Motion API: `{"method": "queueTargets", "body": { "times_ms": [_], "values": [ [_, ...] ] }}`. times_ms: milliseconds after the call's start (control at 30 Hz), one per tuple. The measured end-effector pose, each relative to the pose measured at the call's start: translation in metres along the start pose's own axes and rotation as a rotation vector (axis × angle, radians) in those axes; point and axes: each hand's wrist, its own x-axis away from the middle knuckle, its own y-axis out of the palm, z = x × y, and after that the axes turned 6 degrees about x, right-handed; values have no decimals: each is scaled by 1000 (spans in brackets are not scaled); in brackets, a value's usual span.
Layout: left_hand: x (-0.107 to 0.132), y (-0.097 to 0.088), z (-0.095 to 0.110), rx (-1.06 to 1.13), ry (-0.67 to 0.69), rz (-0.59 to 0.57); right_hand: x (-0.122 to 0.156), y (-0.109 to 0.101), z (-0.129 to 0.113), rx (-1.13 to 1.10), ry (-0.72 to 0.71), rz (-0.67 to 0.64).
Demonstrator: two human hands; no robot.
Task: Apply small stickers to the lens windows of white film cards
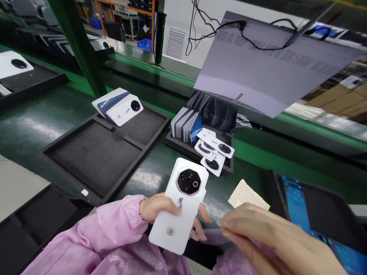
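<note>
My left hand [157, 206] grips a phone back [185, 217] over the table [37, 114]'s near edge; my right hand [266, 233]'s hold I cannot tell. Loose backs [215, 142] by the tray [182, 147]'s right corner suggest unfinished work.

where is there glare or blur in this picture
Head view: pale glare streaks the green tabletop at left; head view: the right hand looks soft, perhaps motion blur; head view: the held white panel shows crisper markings.
</note>
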Motion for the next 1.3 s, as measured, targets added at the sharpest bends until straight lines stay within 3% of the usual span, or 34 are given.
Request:
{"method": "queueTargets", "body": {
  "times_ms": [167,300,567,1300],
  "values": [
    [0,-1,2,-48,-33,-2,-6,2,15,103,155,173],
    [-1,-1,1,-51,-50,10,-10,7,22,107,237,225],
    [-2,-4,-1,-84,-46,8,-22,17,25,117,177,121],
    [-2,-8,-4,-89,13,-31,-27,28,30,148,132,52]
  ]
}}
